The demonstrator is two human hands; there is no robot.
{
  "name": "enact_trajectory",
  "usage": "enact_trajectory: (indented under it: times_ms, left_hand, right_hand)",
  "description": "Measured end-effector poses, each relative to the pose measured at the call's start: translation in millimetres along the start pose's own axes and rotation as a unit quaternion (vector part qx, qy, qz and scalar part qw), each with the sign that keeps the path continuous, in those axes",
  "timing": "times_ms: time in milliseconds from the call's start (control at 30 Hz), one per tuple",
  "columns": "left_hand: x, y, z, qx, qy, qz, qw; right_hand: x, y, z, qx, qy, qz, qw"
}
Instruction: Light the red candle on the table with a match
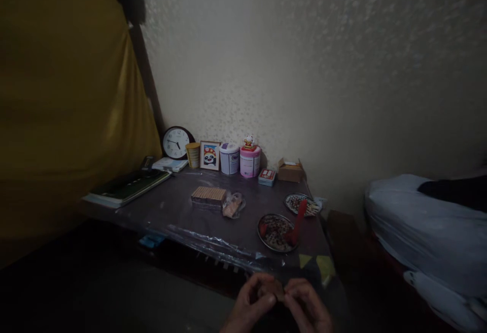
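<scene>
At the bottom edge of the head view, a small brown piece (274, 288) is pinched between the left hand (249, 305) and the right hand (309, 306); both are closed narrowly on it, fingertips meeting, just in front of the table (178, 211). What the piece is cannot be made out in the dim light, and both wrists are cut off by the frame.

On the table, which is covered with clear plastic sheet, a near plate (277, 232) of dark bits is seen just beyond the hands, with a red tool (296, 225) laid across it. A far plate (301, 204) is set behind it, near the right edge. Toward the middle, a block of biscuits (209, 195) is placed beside a clear bag (233, 205), the two touching or nearly so.

Along the wall a clock (176, 142), a yellow cup (193, 154), a framed picture (210, 156), a white tin (229, 158), a pink tin (250, 161) with a figurine (249, 142) on top, a small red box (267, 176) and a cardboard box (290, 171) are lined up. Books (127, 187) are stacked at the left corner, beside a yellow curtain (64, 95). At the right, a pale bundle (422, 231) is partly cut off, and its nature cannot be told.
</scene>
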State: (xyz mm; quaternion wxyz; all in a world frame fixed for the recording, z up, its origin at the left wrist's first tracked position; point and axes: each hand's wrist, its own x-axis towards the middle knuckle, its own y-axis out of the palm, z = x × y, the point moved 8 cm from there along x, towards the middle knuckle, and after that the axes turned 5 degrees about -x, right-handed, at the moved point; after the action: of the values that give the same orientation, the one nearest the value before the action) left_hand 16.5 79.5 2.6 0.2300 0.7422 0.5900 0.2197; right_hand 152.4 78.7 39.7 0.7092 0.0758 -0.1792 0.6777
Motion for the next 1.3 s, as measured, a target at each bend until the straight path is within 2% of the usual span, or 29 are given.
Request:
enact_trajectory:
  times_ms: [100,300,467,633,733,867,1000,1067,1167,1300]
  left_hand:
    - [0,-5,6,-0.045,-0.024,-0.022,0.998]
    - [5,-12,16,-0.095,-0.035,-0.036,0.994]
    - [6,-3,11,-0.148,-0.040,-0.025,0.988]
    - [1,6,6,-0.169,-0.037,0.003,0.985]
    - [-6,7,3,-0.167,-0.032,-0.004,0.985]
    - [-22,13,-6,-0.171,-0.057,-0.037,0.983]
    - [-30,25,-26,-0.153,-0.035,-0.050,0.986]
    - [-30,32,-31,-0.149,-0.027,-0.034,0.988]
    - [-29,35,-32,-0.146,-0.014,-0.021,0.989]
    - [-28,30,-27,-0.141,-0.007,-0.038,0.989]
  right_hand:
    - [6,-7,-4,0.002,0.018,0.006,1.000]
    - [11,-18,-25,0.059,0.084,-0.054,0.993]
    - [15,-17,-28,0.079,0.076,-0.061,0.992]
    - [18,-23,-22,0.071,0.074,-0.110,0.989]
    - [16,-27,-19,0.065,0.080,-0.129,0.986]
    - [9,-29,1,0.019,0.029,-0.139,0.990]
    - [-3,-24,24,-0.053,-0.049,-0.133,0.988]
    - [-10,-19,33,-0.096,-0.093,-0.127,0.983]
    - [-18,-13,44,-0.147,-0.146,-0.131,0.969]
    - [-24,-9,54,-0.180,-0.183,-0.137,0.957]
